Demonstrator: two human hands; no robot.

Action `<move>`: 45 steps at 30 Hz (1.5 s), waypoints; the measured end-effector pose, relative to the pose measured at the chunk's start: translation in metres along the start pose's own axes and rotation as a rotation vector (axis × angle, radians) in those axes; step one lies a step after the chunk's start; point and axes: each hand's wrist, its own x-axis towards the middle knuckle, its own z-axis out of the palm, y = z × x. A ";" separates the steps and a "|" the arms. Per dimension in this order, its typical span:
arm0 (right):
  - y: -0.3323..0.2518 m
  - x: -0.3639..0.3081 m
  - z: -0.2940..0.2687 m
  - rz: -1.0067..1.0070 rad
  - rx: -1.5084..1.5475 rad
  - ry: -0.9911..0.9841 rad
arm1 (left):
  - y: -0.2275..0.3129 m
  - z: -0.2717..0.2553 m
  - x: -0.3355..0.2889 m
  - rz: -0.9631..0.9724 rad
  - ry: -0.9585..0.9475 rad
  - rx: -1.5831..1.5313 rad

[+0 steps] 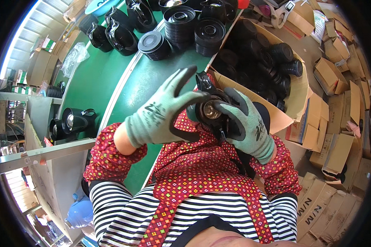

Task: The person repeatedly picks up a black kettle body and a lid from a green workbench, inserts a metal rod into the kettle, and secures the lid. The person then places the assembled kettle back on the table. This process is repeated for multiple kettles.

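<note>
Both my hands wear pale green gloves with dark grey coated fingers. In front of my apron, my right hand (251, 125) grips a glossy black jug (198, 111) from its right side, thumb over the rim. The jug is tilted so that its round opening and shiny metal inside show. A black loop-like part stands out at its far end. On the jug's left is my left hand (158, 113), open with its fingers spread wide. One of its fingertips comes up to the jug's edge; whether it touches, I cannot tell.
On the green bench (115, 88) stand several black jugs (121, 37), stacks of black round lids (179, 26) and a grey-topped lid stack (153, 44). To my right is an open carton (297, 105) full of black round parts. Flattened cardboard boxes (325, 206) cover the floor beyond.
</note>
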 end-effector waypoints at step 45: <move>0.050 0.005 -0.036 0.276 0.475 -0.133 | -0.126 0.076 -0.034 -0.401 0.213 -0.318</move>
